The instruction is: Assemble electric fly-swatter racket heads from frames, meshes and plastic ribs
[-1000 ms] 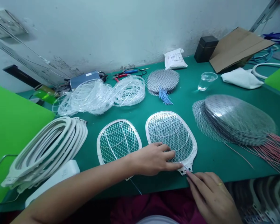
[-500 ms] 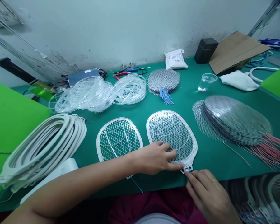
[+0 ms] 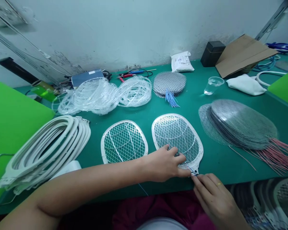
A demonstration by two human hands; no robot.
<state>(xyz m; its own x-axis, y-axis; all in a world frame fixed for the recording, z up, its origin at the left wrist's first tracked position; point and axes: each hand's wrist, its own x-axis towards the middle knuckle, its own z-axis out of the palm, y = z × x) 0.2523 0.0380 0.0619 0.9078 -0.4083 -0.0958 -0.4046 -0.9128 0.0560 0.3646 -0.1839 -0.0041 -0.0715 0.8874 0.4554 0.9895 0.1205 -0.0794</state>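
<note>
Below pale wall (image 3: 124,32), green tabletop (image 3: 190,108)

Cool, fairly even light, slightly dim, seems to come from above. Wall (image 3: 124,35) reads pale and flat. Glare spot on right mesh stack (image 3: 244,123), milder sheen at far end of right mesh frame (image 3: 175,135). Deep shadow under counter (image 3: 216,163) near edge. Wide-angle stretch at left/right sides; far-right corner dark. Soft overall; near-right frames (image 3: 270,201) murky, detail smeared.
</note>
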